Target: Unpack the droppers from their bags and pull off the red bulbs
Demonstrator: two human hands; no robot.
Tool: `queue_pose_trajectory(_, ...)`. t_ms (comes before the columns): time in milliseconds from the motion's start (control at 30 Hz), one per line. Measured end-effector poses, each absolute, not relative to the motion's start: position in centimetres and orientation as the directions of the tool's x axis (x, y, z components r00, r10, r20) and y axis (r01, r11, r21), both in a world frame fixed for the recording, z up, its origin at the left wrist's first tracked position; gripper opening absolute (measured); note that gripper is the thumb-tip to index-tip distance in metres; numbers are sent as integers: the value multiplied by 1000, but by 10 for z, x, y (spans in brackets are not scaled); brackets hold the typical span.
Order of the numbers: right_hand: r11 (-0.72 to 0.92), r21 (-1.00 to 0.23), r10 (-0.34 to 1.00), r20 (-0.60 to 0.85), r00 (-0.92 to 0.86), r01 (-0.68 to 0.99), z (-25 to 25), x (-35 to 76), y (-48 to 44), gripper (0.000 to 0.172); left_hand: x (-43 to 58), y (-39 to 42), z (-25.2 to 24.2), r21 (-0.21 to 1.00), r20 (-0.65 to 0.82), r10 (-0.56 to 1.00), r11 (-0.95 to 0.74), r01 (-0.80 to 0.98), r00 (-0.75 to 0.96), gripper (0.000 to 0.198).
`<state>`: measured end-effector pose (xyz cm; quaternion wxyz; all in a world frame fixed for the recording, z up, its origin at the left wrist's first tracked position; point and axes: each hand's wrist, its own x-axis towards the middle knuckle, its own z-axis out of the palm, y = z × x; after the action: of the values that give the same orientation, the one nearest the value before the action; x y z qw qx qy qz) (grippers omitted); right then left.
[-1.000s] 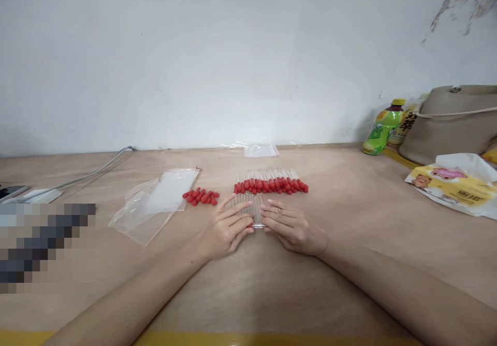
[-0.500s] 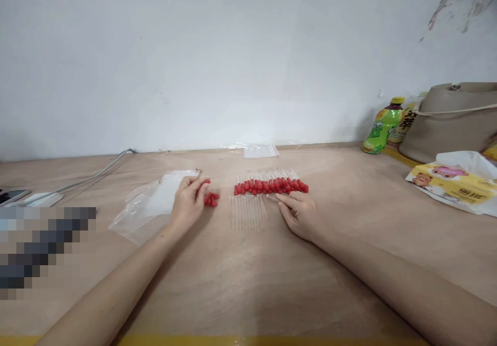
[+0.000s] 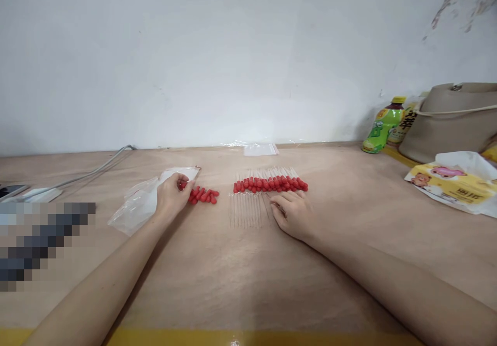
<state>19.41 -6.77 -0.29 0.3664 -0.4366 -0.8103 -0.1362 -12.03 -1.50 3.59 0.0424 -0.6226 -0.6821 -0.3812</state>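
Observation:
My left hand (image 3: 173,195) is closed in a pinch on a red rubber bulb (image 3: 182,185), at the left end of a small loose pile of red bulbs (image 3: 204,195). Thin clear tubes (image 3: 245,211) lie side by side in the middle of the table. Behind them runs a dense row of red bulbs (image 3: 267,184) with pale thin tubes sticking out toward the wall. My right hand (image 3: 294,214) rests on the table at the right of the clear tubes, fingers curled in. Its fingertips lie close to the rightmost tube; what they hold is hidden.
Clear plastic bags (image 3: 134,208) lie under and left of my left hand. Another small bag (image 3: 261,150) lies by the wall. To the right are a green bottle (image 3: 382,126), a grey-beige handbag (image 3: 446,123) and a yellow tissue pack (image 3: 454,183). A cable (image 3: 93,172) runs along the left.
My left hand has moved left, from beside the bulb pile to its left end, uncovering more of the red bulbs. My right hand has stayed nearly in place, its fingers curled further in.

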Motion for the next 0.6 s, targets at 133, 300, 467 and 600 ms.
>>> queue_pose_trajectory(133, 593, -121, 638, 674, -372, 796, 2, 192, -72, 16, -120, -16, 36, 477, 490, 840, -33, 878, -234, 29)
queue_pose_trajectory(300, 616, -146, 653, 644, -398, 774, 2, 191, -74, 30, -125, -21, 41, 490, 468, 838, 17, 872, -279, 35)
queue_pose_trajectory(467, 614, -167, 670, 627, -398, 771, 1, 191, -74, 31, -132, -21, 43, 485, 470, 825, 57, 873, -315, 35)
queue_pose_trajectory(600, 621, -185, 667, 636, -389, 761, 0, 191, -73, 29, -137, -20, 41, 490, 458, 826, 73, 868, -328, 36)
